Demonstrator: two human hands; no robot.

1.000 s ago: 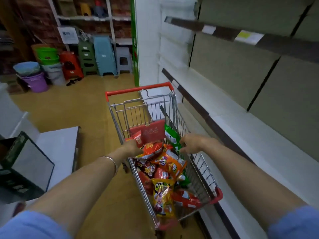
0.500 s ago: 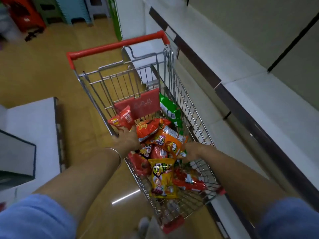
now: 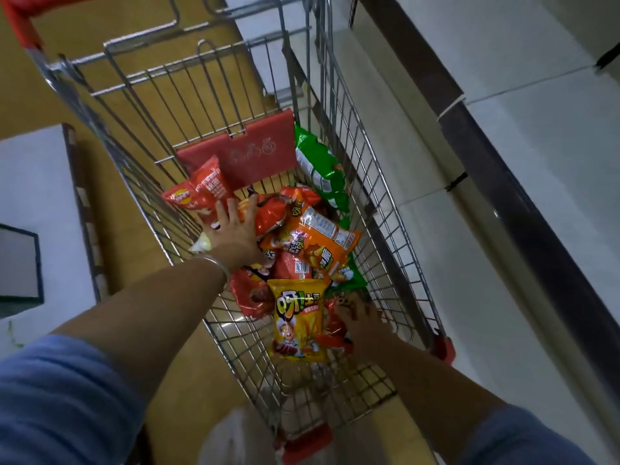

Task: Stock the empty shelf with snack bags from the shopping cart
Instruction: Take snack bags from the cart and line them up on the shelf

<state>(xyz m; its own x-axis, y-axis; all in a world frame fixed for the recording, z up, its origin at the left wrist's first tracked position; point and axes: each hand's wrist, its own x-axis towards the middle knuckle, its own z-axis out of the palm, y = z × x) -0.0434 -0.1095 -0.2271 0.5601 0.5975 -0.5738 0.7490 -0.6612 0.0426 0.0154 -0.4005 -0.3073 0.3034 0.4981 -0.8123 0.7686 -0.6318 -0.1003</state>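
The wire shopping cart [image 3: 339,105] holds several snack bags. A red bag [image 3: 198,191] leans on its left wall, with a green bag [image 3: 318,166] at the far right, an orange bag [image 3: 315,239] in the middle and a yellow bag [image 3: 297,320] nearest me. My left hand [image 3: 231,229] lies with fingers spread across the red bag's lower part and an orange-red bag [image 3: 271,213]. My right hand [image 3: 362,318] reaches into the near right corner, fingers apart on a red bag [image 3: 335,337]. The white shelf [image 3: 543,152] on the right is bare.
A lower white shelf board [image 3: 446,263] runs close along the cart's right side. A white low platform [image 3: 33,196] with a dark box [image 3: 16,263] stands at the left, across a strip of wooden floor [image 3: 100,105]. Something pale and blurred [image 3: 231,437] shows at the bottom edge.
My view has tilted down and closer over the cart. My right hand moved from the cart's right rim down onto the bags. My left hand slid further over the red bag.
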